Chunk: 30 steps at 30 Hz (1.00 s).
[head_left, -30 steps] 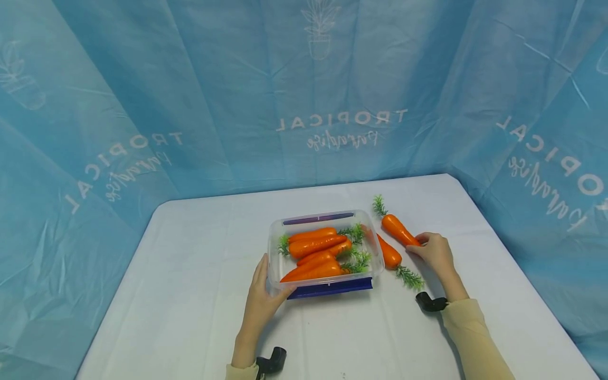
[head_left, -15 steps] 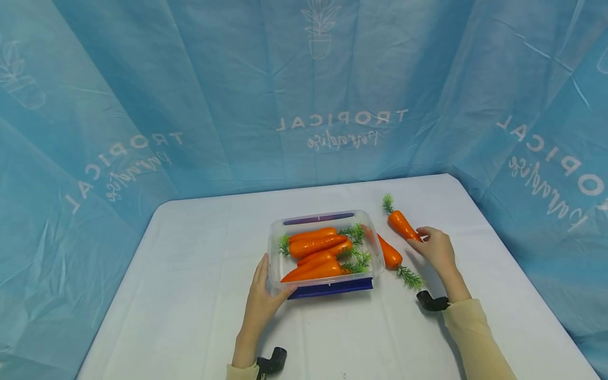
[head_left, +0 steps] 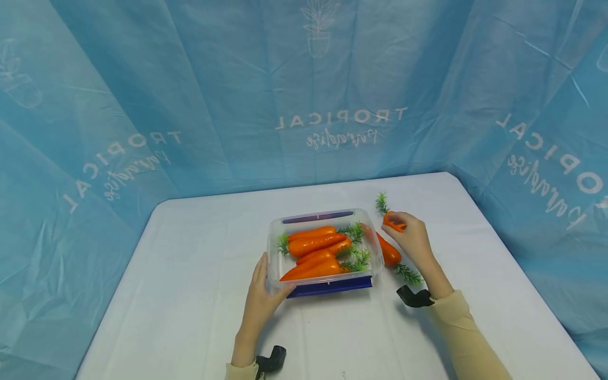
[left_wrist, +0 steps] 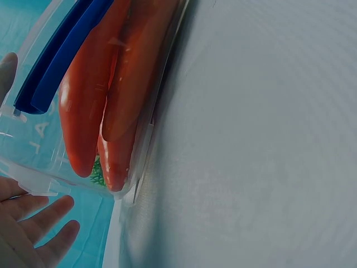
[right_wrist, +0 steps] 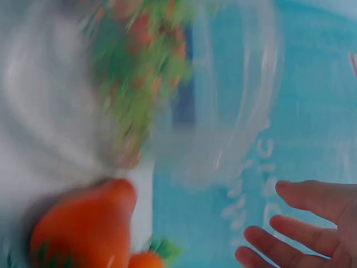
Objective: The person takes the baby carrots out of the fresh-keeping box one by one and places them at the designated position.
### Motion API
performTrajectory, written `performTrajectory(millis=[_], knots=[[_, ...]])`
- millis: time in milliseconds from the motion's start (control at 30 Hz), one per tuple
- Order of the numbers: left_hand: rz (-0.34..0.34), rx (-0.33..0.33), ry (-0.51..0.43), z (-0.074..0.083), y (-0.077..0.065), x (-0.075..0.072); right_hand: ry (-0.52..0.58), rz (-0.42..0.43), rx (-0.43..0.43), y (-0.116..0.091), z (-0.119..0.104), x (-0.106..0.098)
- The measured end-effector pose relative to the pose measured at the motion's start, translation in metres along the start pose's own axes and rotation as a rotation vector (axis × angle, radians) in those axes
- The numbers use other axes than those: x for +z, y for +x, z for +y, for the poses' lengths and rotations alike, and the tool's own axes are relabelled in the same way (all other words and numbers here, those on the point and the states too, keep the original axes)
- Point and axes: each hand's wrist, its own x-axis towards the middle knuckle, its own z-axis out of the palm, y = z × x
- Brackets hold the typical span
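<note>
So, clear box (head_left: pixel 288 266): sitting mid-table, long side towards the person, which presumably keeps it within easy reach of both hands.
Left hand (head_left: pixel 261 301): here at the near left corner, thumb against the near wall, fingers fairly straight and parted along the left one; that looks like bracing, not clutching.
Right hand (head_left: pixel 414 240): poised over the far carrot (head_left: pixel 389 219), thumb and fingers apart, nothing clamped; whether a fingertip touches, I can't tell.
Far carrot: lying on the white table (head_left: pixel 199 253) right of the box, leafy top pointing away, so the fat end offers those fingers the fuller hold.
Near carrot (head_left: pixel 389 252): just beside the right wall, leaves towards the person; contact with the box is unclear.
Boxed carrots (head_left: pixel 313 245): piled roughly lengthwise, probably because that suits their shape.
Blue latch (head_left: pixel 330 287): swung down outside the near wall, leaving the rim unobstructed.
</note>
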Motion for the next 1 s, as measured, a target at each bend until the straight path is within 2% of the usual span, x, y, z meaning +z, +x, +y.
performTrajectory(millis=[133,267,400,567,767,1000], knots=[[-0.008,-0.006,-0.005,0.001,0.000,0.000,0.042,-0.077,-0.079,0.001,-0.018,0.013],[-0.009,-0.008,-0.002,0.001,0.000,-0.001,0.082,-0.194,-0.126,-0.001,-0.030,0.030],[-0.010,-0.008,0.001,0.002,0.000,-0.001,0.103,-0.297,-0.206,-0.005,-0.036,0.047],[-0.009,-0.005,0.007,0.002,-0.001,-0.001,0.081,-0.363,-0.335,-0.012,-0.038,0.063],[-0.009,-0.005,0.002,0.002,-0.001,0.000,0.100,-0.432,-0.337,-0.018,-0.042,0.067],[0.000,-0.007,0.005,0.003,-0.001,0.000,0.073,-0.529,-0.330,-0.016,-0.039,0.070]])
